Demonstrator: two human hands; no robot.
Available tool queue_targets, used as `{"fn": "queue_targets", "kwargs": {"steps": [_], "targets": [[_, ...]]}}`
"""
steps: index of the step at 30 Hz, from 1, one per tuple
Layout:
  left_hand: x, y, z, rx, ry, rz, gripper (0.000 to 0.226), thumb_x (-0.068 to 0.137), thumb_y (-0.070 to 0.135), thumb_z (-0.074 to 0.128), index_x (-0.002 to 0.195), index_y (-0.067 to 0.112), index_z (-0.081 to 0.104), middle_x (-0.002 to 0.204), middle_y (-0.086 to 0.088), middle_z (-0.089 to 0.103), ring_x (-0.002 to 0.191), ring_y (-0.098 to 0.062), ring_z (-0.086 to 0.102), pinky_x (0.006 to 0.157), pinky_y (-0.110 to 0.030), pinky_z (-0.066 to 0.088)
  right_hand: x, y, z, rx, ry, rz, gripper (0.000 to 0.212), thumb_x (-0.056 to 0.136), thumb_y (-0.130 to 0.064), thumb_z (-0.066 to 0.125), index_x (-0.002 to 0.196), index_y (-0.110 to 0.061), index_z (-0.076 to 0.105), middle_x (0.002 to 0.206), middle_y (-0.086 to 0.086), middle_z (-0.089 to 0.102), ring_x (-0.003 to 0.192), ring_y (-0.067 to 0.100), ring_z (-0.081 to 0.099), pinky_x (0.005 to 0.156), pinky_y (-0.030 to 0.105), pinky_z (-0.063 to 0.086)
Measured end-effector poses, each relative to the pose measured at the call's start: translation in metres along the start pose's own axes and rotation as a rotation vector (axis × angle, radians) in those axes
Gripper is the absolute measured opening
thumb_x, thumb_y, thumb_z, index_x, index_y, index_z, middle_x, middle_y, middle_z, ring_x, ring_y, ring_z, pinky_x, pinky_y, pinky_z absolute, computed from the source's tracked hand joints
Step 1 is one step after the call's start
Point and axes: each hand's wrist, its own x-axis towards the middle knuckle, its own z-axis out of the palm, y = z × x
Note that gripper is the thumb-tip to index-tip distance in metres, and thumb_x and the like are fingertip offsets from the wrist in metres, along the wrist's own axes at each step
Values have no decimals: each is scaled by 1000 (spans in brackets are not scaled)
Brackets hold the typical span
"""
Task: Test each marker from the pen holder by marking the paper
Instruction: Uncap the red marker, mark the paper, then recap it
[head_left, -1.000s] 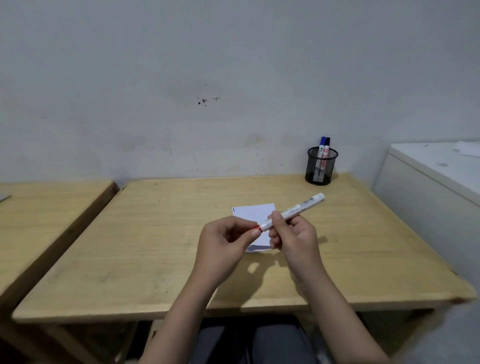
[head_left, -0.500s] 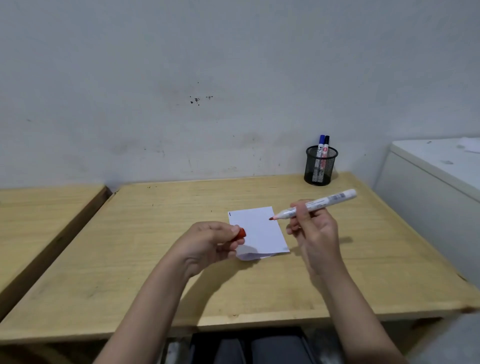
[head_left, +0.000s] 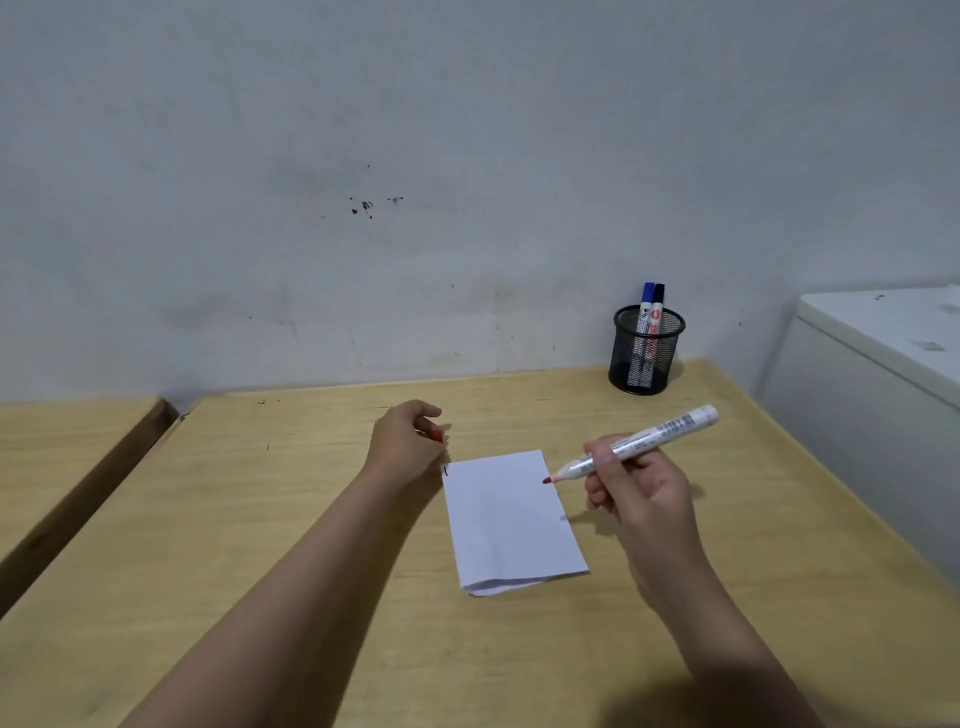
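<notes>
A folded white paper (head_left: 511, 519) lies on the wooden table (head_left: 260, 545), with a small dark mark at its far left corner. My right hand (head_left: 641, 493) grips an uncapped white marker (head_left: 644, 441); its red tip hovers at the paper's far right edge. My left hand (head_left: 408, 441) rests on the table just beyond the paper's left corner, closed around the red cap (head_left: 438, 435). A black mesh pen holder (head_left: 647, 349) stands at the back right with a blue-capped and a black-capped marker (head_left: 649, 306) in it.
A second wooden table (head_left: 62, 457) stands to the left across a narrow gap. A white cabinet (head_left: 883, 364) borders the table on the right. A grey wall rises right behind the table.
The cap came off the marker. My left hand carried it away to the far left of the paper. My right hand brought the marker tip down toward the paper's right edge.
</notes>
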Motion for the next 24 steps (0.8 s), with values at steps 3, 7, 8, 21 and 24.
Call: {"fn": "queue_targets", "kwargs": {"steps": [3, 7, 8, 21, 24], "targets": [[5, -11, 3, -38, -14, -6, 46, 72, -8, 62, 115, 8, 59, 87, -6, 65, 79, -12, 65, 64, -10, 47, 10, 1, 2, 10, 24, 20, 23, 72, -30, 67, 81, -10, 64, 57, -5, 61, 55, 8, 53, 58, 26, 46], [-2, -16, -2, -148, -29, -4, 51, 74, -7, 65, 121, 8, 52, 92, -3, 62, 86, -15, 65, 75, -18, 47, 22, -1, 13, -35, -40, 14, 13, 78, -14, 71, 70, -13, 60, 53, -4, 57, 51, 12, 52, 55, 26, 45], [-7, -16, -5, -193, -6, -4, 46, 77, -5, 64, 120, 8, 52, 94, -4, 62, 85, -12, 64, 72, -13, 48, 25, -1, 18, -50, -51, 20, 16, 80, -9, 69, 69, -13, 59, 53, -3, 57, 50, 12, 52, 53, 25, 46], [-52, -28, -10, 365, -94, 155, 51, 58, 60, 70, 101, 39, 51, 107, 16, 49, 107, -7, 44, 85, -31, 22, 69, 50, 82, -148, -202, 323, 15, 80, -7, 67, 69, -9, 57, 77, 19, 72, 68, 24, 71, 65, 37, 59], [-53, -30, -10, 410, -80, 160, 52, 60, 63, 69, 103, 41, 53, 106, 14, 47, 105, -7, 41, 85, -32, 20, 65, 64, 80, -179, -221, 320, 25, 75, -19, 77, 69, -6, 58, 76, 20, 74, 67, 27, 71, 62, 34, 58]]}}
